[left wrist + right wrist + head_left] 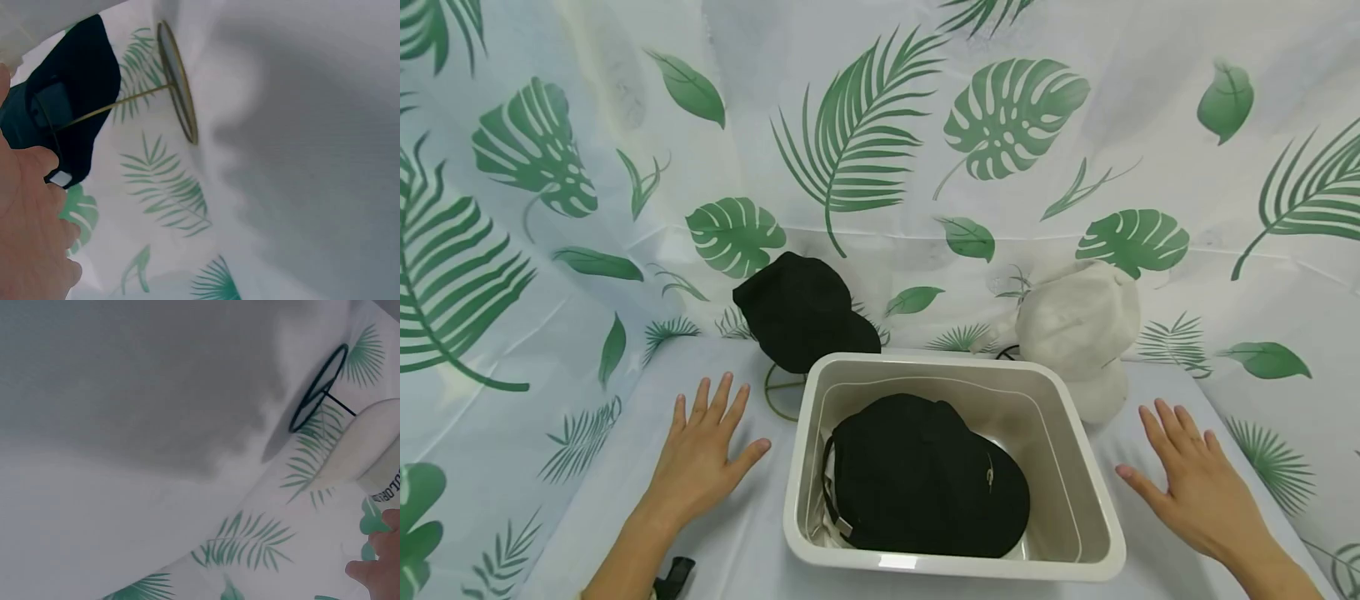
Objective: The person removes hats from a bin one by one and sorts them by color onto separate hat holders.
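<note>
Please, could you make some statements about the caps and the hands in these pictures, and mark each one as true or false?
1. A black baseball cap lies inside the plastic bin. True.
2. The left hand grips the bin's rim. False: its fingers are spread and it holds nothing.
3. The off-white baseball cap is on a black stand. True.
4. In the head view, the second black cap is right of the off-white one. False: it is on the left.
5. The right hand is empty. True.
</note>
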`<state>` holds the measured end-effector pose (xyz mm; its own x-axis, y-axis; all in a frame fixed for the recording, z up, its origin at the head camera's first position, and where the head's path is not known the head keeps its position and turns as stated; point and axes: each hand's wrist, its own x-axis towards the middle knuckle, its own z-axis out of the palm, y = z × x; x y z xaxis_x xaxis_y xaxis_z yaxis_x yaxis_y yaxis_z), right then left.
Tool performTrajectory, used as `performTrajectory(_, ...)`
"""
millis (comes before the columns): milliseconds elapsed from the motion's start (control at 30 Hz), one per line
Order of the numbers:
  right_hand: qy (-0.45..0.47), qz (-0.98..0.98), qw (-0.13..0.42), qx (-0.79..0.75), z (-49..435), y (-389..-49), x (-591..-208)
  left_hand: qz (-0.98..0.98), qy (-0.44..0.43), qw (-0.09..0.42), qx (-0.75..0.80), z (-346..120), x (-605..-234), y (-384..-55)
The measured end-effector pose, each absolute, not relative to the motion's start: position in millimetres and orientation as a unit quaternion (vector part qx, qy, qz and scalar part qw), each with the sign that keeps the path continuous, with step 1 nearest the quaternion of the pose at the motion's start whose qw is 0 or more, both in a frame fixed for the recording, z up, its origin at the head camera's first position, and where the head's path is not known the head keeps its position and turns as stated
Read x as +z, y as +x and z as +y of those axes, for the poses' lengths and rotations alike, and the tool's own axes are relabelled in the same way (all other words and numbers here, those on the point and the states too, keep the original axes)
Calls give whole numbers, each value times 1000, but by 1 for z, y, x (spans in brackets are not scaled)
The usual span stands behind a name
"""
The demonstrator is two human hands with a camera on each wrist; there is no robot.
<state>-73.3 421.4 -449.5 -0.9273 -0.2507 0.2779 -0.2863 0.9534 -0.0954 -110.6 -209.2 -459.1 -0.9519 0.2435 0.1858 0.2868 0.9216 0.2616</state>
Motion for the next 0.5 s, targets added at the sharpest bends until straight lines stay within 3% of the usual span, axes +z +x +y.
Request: performTrajectory(500,173,-968,167,66,405,-72,-412,-971,-156,105,-147,-197,-435,-103)
